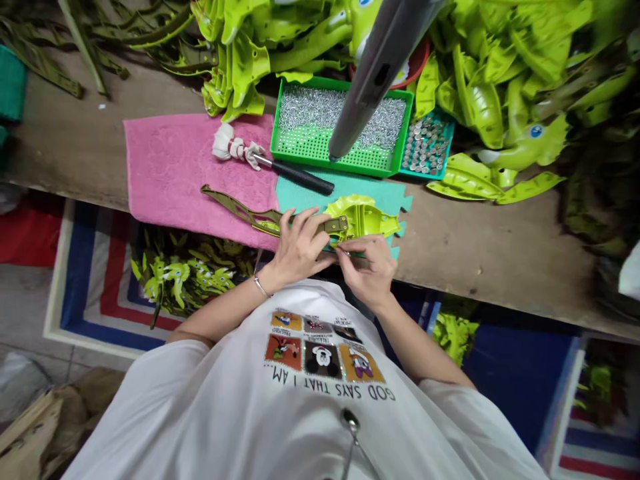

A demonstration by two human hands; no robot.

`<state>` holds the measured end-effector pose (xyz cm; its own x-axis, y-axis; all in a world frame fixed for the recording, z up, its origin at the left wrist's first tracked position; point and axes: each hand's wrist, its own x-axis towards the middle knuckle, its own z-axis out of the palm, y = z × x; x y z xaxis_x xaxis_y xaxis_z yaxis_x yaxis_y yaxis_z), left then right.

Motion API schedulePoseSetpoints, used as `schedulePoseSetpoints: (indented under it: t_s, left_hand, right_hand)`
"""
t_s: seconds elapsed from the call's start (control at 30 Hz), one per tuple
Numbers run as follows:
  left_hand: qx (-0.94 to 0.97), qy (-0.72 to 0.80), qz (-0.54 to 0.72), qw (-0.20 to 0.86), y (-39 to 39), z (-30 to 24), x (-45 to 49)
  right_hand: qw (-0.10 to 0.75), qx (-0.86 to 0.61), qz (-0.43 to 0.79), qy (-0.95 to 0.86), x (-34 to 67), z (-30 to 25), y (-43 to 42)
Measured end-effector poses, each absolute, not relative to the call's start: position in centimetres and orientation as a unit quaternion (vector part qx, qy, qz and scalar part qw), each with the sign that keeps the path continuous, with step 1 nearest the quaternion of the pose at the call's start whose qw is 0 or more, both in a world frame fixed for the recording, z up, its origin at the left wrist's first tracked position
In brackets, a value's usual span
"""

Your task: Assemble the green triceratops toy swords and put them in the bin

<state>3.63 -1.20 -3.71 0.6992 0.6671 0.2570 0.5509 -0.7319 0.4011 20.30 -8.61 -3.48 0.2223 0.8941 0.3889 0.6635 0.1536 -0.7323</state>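
Observation:
An olive-green plastic strip (245,212) lies across the pink towel and the teal foam mat (300,193). Its right end, with small holes, overlaps a lime-green hollow toy shell (367,217) whose inside faces up. My left hand (301,245) grips the strip near that end, fingers over its top. At the shell's near edge, my right hand (371,265) pinches a tiny shiny metal piece that looks like a screw (347,253). Behind them lies a black-handled tool (305,179) with white cloth wrapped around its head.
A green tray (290,143) of small screws and a teal tray (433,175) of small round metal parts stand behind the mat. A grey post (365,87) hangs over the green tray. Lime toy parts (490,100) are piled behind; the pink towel (170,160) lies left.

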Motion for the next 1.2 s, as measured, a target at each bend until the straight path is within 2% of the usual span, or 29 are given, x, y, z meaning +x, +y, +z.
schedulePoseSetpoints:
  t_s: [0.07, 0.43, 0.67, 0.9, 1.03, 1.13, 1.2]
  left_hand:
    - [0.902, 0.348, 0.217, 0.138, -1.6, -4.2, 3.8]
    - [0.881, 0.378, 0.262, 0.112, -1.8, -4.3, 4.3]
    - [0.883, 0.361, 0.274, 0.124, -1.7, -5.0, 4.4]
    - [0.892, 0.307, 0.32, 0.09, -1.1, -5.4, 4.2]
    - [0.892, 0.266, 0.361, 0.051, -1.0, -5.4, 4.3]
    - [0.897, 0.245, 0.365, 0.034, -0.8, -5.5, 4.4]
    - [0.908, 0.246, 0.335, 0.059, -0.7, -5.7, 4.4]
  right_hand:
    - [0.453, -0.619, 0.102, -0.633, 20.4, -3.3, -8.4]
    - [0.443, -0.621, 0.13, -0.634, 20.4, -3.5, -8.1]
    - [0.482, -0.641, 0.16, -0.576, 20.6, -3.8, -8.4]
    - [0.432, -0.605, 0.051, -0.667, 21.4, -2.6, -8.0]
    - [0.389, -0.617, 0.052, -0.682, 21.7, -2.5, -7.7]
    - [0.396, -0.628, 0.06, -0.667, 21.9, -2.7, -7.8]
    - [0.408, -0.628, 0.072, -0.659, 22.0, -2.9, -7.9]
